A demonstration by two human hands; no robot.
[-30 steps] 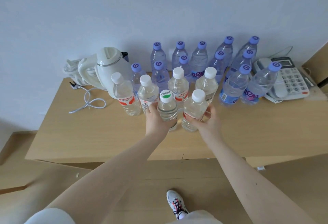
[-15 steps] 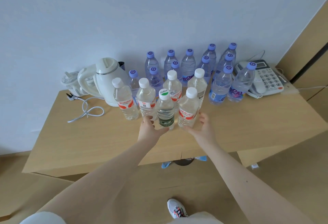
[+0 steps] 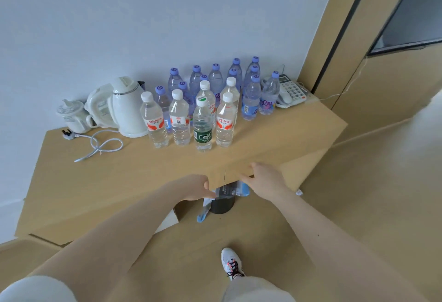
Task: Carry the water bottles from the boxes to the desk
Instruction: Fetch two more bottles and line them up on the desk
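Several water bottles stand upright on the light wooden desk (image 3: 100,177). At the front are a green-labelled bottle (image 3: 202,124) and a red-labelled bottle with a white cap (image 3: 224,120). Two more white-capped bottles (image 3: 154,120) stand to their left, and several purple-capped bottles (image 3: 251,97) are grouped behind against the wall. My left hand (image 3: 193,187) and my right hand (image 3: 265,179) hover near the desk's front edge, apart from the bottles, fingers relaxed and holding nothing.
A white kettle (image 3: 126,108), a second white jug (image 3: 71,116) and a loose white cable with plug (image 3: 95,144) lie at the desk's left. A white telephone (image 3: 288,92) sits at the far right. Below the desk edge is a dark bin (image 3: 222,202). My shoe (image 3: 232,263) is on the floor.
Both hands have let go of the two front bottles and pulled back to the desk's front edge. The view has backed away and swung right.
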